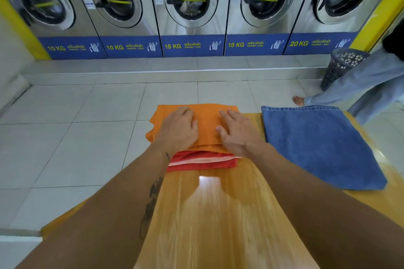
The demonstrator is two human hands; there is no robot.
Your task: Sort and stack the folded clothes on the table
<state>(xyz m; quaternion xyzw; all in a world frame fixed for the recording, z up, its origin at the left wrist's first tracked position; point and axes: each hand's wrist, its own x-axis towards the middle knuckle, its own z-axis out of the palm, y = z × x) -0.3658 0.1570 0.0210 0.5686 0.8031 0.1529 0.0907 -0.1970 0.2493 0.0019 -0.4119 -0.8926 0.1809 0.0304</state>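
I had the left hand (178, 128) and right hand (237, 132) spread flat, holding nothing, on the orange cloth (206, 124). Pressing evenly should square it over the red stack (203, 162); jeans (317, 144) lay at three o'clock.

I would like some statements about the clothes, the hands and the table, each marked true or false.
1. Both hands, left and right, lie flat on the orange cloth. True.
2. The orange cloth lies under a red one. False: it lies on top of the red cloth.
3. The denim lies apart from the pile, to its right. True.
4. The denim is on the floor. False: it is on the table.
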